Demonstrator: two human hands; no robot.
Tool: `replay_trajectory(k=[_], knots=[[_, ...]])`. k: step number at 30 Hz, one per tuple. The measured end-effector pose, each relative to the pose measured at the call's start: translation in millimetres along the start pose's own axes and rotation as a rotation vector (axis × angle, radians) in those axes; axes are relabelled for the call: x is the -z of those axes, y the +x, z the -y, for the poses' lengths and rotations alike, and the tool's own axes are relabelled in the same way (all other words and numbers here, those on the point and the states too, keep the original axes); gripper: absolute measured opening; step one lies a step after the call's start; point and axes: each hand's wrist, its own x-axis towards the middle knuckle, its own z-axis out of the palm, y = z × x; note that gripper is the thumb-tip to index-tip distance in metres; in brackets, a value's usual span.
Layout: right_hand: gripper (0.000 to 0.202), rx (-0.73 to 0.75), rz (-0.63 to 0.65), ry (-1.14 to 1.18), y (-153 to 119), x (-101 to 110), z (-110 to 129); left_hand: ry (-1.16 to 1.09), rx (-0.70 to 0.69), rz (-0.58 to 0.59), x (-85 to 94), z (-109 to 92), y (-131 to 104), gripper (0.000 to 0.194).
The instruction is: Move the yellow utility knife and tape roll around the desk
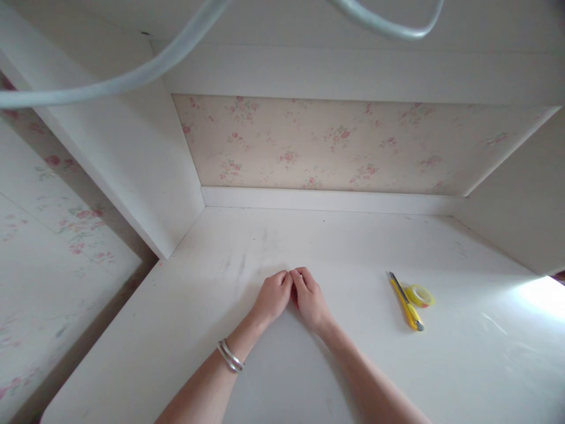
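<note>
On the white bench (176, 330), left hand (274, 294) and right hand (311, 298) meet curled closed, palms hidden, apart from a slim yellow cutter (408, 307), probably light, stiff, best held mid-handle, beside a round yellow tape roll (414, 294).

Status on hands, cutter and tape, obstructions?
Left hand and right hand meeting, both curled, can't see inside. Yellow cutter and tape roll untouched, lying together to the right. Pale cord crosses top of view, away from hands.
</note>
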Motion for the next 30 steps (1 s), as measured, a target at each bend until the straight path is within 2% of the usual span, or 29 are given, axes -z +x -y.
replay_trajectory(k=[30], knots=[[0.036, -0.014, 0.005, -0.006, 0.3, 0.9, -0.5, 0.001, 0.018, 0.007, -0.5, 1.8, 0.7, 0.039]])
